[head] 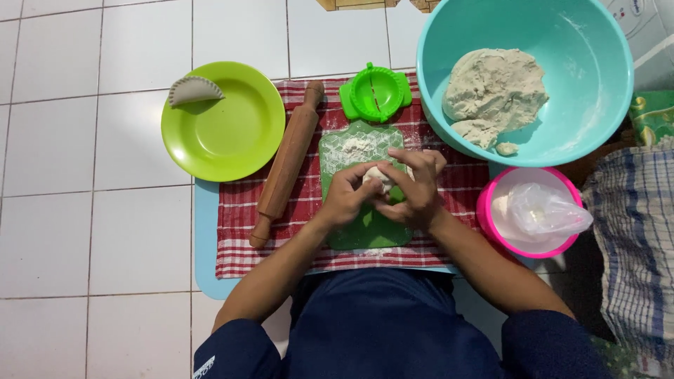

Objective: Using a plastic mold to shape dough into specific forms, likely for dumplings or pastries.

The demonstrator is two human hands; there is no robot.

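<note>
**Both hands cupped on a small lump of dough over the green board**

Your left hand and right hand are closed together around a small pale dough ball, fingers curled over it from both sides, just above the middle of the green cutting board. The lump looks soft and light, likely to dent wherever you press, so it seems best held loosely across the fingertips and palms rather than pinched; the flour dusting suggests it is a little tacky and may cling to skin.

The board lies in the centre of a red checked cloth, which covers a light blue mat on the white tiled floor. A wooden rolling pin rests slantwise on the cloth, just beside the board's left edge. At the cloth's far edge sits a green hinged dumpling press, open. Beyond the cloth's left edge, a lime green plate carries one folded, crimped dumpling near its far rim. At the cloth's far right corner, a teal bowl holds the main mass of dough. Near its right edge stands a pink bowl with a clear plastic bag in it.
</note>
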